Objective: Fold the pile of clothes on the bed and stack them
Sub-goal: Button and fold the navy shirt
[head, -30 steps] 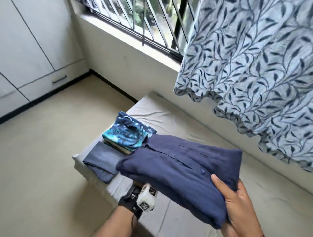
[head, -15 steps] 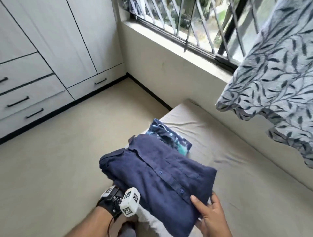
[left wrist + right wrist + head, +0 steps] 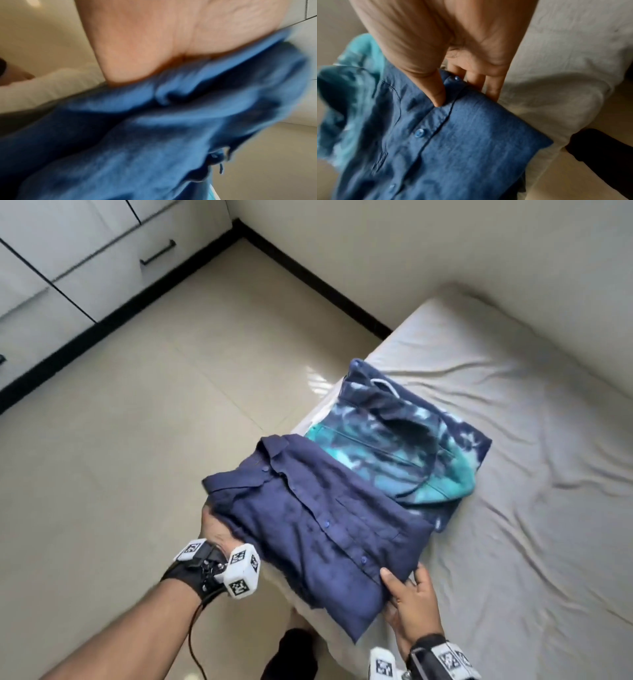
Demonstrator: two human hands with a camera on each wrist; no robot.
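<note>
Basically mid-carry: folded navy button-up shirt (image 3: 315,529) held across the near corner of the beige-sheeted bed (image 3: 513,474), long axis running near-right to far-left. Right hand (image 3: 411,604) pinching the near hem, thumb on top; left hand (image 3: 214,525) tucked under the collar end, fingers hidden. Blue-teal tie-dye folded stack (image 3: 404,446) just beyond, partly overlapped. No containers around.
</note>
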